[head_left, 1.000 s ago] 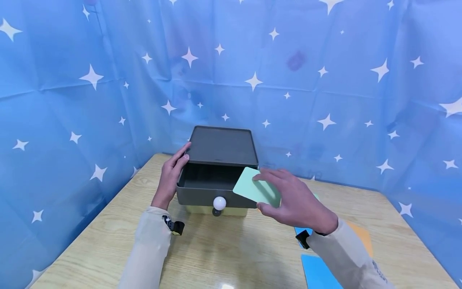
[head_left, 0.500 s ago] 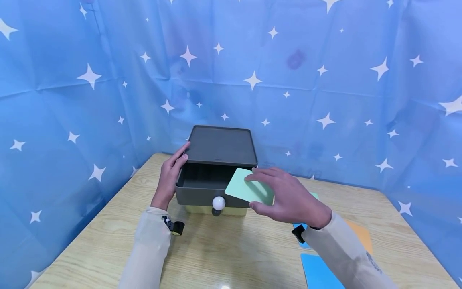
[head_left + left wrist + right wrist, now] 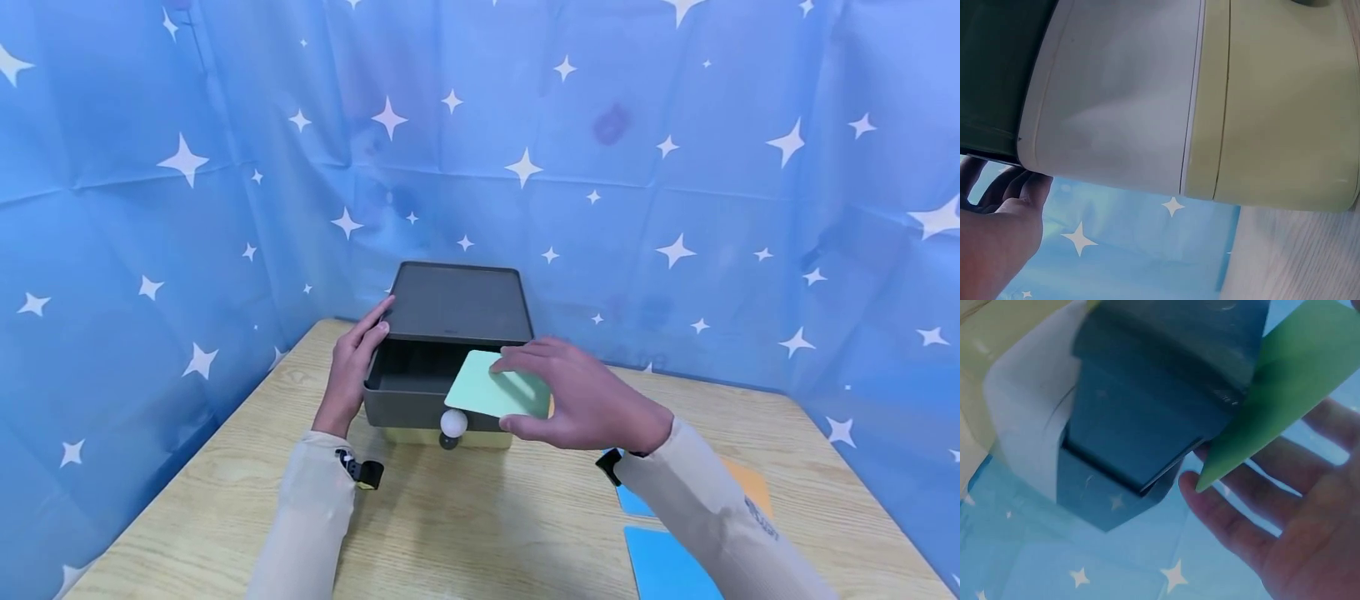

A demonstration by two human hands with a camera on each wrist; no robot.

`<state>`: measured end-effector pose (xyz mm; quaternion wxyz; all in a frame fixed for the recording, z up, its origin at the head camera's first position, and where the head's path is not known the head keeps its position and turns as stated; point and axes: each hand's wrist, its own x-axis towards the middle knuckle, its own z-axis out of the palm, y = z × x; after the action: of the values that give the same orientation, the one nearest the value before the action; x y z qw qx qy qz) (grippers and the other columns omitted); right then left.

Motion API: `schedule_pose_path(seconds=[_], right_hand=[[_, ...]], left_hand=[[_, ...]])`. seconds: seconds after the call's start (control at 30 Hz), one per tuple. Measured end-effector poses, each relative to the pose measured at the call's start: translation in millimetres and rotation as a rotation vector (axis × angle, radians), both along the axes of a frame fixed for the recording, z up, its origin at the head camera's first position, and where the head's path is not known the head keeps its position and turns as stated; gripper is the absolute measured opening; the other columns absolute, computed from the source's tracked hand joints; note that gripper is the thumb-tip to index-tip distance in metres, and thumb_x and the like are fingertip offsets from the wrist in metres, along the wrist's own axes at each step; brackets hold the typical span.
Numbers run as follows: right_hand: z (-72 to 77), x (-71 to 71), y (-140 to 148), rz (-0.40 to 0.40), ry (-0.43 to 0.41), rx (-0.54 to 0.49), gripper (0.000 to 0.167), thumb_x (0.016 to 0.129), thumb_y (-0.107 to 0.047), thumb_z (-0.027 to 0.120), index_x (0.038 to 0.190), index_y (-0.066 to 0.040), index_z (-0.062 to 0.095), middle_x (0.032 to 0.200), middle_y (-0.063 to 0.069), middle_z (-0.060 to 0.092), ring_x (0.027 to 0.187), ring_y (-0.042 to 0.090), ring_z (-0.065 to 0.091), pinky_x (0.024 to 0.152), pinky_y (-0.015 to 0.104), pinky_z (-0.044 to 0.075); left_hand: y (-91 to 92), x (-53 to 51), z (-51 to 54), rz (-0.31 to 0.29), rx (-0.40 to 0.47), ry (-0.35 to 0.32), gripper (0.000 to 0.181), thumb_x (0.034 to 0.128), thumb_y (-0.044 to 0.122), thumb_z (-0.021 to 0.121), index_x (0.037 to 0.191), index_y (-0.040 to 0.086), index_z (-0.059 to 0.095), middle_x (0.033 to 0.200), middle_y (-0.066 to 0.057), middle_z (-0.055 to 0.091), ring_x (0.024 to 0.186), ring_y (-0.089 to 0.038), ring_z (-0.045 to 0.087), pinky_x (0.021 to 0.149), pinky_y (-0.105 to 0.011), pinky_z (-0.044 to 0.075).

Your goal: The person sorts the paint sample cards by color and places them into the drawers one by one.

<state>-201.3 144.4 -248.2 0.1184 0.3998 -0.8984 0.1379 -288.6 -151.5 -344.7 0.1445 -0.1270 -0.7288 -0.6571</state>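
A small drawer unit (image 3: 461, 300) stands on the table with its dark grey top drawer (image 3: 408, 408) pulled out. A round white knob (image 3: 453, 422) is on the drawer's front. Along the unit's upper left side rests my left hand (image 3: 352, 367), its fingers extended. My right hand (image 3: 581, 404) pinches a pale green card (image 3: 480, 387) between thumb and fingers, tilted over the drawer's front right part. Seen from the right wrist, the green card (image 3: 1310, 369) lies across the fingers beside the drawer. The card hides part of the drawer's inside.
Below the grey tier are a white tier (image 3: 1116, 94) and a yellow tier (image 3: 1291, 112). Blue cards (image 3: 671, 562) and an orange card (image 3: 750, 485) lie at the table's right, partly under the right sleeve. A starred blue curtain (image 3: 675, 167) hangs behind the table.
My right hand has moved left with the green card, bringing it farther across the drawer's front. The left hand has stayed against the unit's side.
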Motion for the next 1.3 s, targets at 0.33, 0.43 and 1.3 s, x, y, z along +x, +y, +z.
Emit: schedule_pose_path(seconds=[0.33, 0.43, 1.3], right_hand=[[2.2, -15.4, -14.6, 0.018, -0.165, -0.016, 0.046, 0.088, -0.041, 0.068, 0.131, -0.023, 0.065, 0.142, 0.001, 0.061, 0.129, 0.025, 0.057, 0.105, 0.049, 0.045], [-0.2, -19.5, -16.4, 0.011, -0.18, -0.002, 0.047, 0.089, -0.042, 0.067, 0.133, -0.024, 0.063, 0.143, 0.001, 0.06, 0.131, 0.025, 0.056, 0.107, 0.05, 0.044], [3.1, -28.6, -15.9, 0.106, -0.108, -0.042, 0.043, 0.095, -0.026, 0.068, 0.133, -0.008, 0.062, 0.13, 0.006, 0.069, 0.122, 0.023, 0.066, 0.103, 0.046, 0.054]], left_hand=[[-0.4, 0.3, 2.0, -0.008, 0.014, 0.0, 0.044, 0.1066, 0.035, 0.045, 0.15, 0.032, 0.047, 0.161, 0.011, 0.038, 0.153, -0.011, 0.03, 0.129, -0.04, 0.025], [-0.6, 0.3, 2.1, -0.011, 0.012, -0.003, 0.044, 0.1066, 0.036, 0.046, 0.15, 0.033, 0.047, 0.161, 0.011, 0.038, 0.153, -0.011, 0.03, 0.128, -0.04, 0.025], [-2.0, 0.1, 1.9, -0.014, -0.007, -0.01, 0.043, 0.107, 0.038, 0.044, 0.15, 0.037, 0.045, 0.164, 0.01, 0.034, 0.154, -0.013, 0.027, 0.129, -0.045, 0.024]])
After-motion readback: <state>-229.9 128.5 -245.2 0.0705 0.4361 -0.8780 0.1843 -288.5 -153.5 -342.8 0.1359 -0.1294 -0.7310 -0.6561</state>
